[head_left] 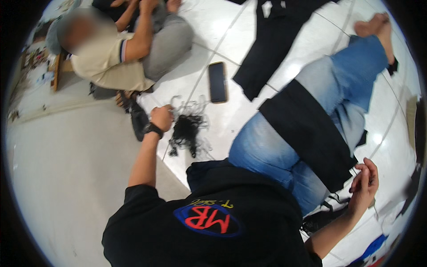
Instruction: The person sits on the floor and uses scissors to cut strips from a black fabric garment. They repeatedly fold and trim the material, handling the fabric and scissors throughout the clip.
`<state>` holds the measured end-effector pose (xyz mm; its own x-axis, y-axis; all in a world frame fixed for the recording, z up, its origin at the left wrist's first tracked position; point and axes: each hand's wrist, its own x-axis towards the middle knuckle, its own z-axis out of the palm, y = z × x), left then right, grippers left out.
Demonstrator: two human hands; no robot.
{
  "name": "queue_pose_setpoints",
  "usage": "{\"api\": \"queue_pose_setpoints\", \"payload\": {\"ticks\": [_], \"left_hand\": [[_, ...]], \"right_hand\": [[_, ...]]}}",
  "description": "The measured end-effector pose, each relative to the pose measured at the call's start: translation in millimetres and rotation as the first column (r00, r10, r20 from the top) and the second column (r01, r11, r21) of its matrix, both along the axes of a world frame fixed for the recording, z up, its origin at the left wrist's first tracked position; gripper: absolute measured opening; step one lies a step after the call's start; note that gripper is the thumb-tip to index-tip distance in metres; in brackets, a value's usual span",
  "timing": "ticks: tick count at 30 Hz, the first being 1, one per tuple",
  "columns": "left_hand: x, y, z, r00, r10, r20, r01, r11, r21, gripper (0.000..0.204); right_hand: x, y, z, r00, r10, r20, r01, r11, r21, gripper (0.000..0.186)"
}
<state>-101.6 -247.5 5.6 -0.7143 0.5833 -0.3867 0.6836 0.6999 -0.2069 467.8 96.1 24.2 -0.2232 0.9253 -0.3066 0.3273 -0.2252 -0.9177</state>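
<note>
Black cloth (307, 129) lies as a long folded strip across my jeans-clad legs (262, 144). At its near right end is my right hand (365, 183), fingers loosely curled and apart, with nothing visible in them. My left hand (162, 118), with a dark watch on the wrist, is over the floor to the left. Its fingers are closed, and whatever they may hold is too small to make out. Just right of that hand, a loose heap of black thread scraps (187, 130) is spread on the white tiles.
A phone (217, 82) lies face up beyond the thread heap. Farther off, another black garment (275, 44) stretches over the tiled floor (231, 40). Another person (106, 62) sits at the upper left, near a black sandal (137, 118). Dark cloth (324, 220) lies beside my right forearm.
</note>
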Motion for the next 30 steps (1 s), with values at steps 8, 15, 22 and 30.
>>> {"api": "queue_pose_setpoints", "payload": {"ticks": [8, 15, 22, 30], "left_hand": [[72.7, 143.4, 16.7, 0.981, -0.169, 0.096, 0.109, 0.887, 0.448, 0.024], [198.6, 246.3, -36.2, 0.685, -0.404, 0.606, -0.281, 0.622, 0.731, 0.029], [131.3, 243.2, -14.4, 0.849, -0.382, 0.366, -0.11, 0.55, 0.828, 0.028], [288.0, 328.5, 10.3, 0.364, -0.915, 0.174, 0.395, 0.321, 0.861, 0.032]], "right_hand": [[34.5, -14.8, 10.8, 0.948, -0.24, 0.208, 0.252, 0.967, -0.03, 0.022], [42.7, -33.9, -18.9, 0.944, 0.084, 0.319, -0.042, 0.99, -0.137, 0.038], [10.8, -36.2, 19.0, 0.902, 0.18, 0.393, -0.074, 0.96, -0.271, 0.019], [-4.9, -45.4, 13.6, 0.859, 0.156, 0.488, -0.238, 0.965, 0.11, 0.009]]}}
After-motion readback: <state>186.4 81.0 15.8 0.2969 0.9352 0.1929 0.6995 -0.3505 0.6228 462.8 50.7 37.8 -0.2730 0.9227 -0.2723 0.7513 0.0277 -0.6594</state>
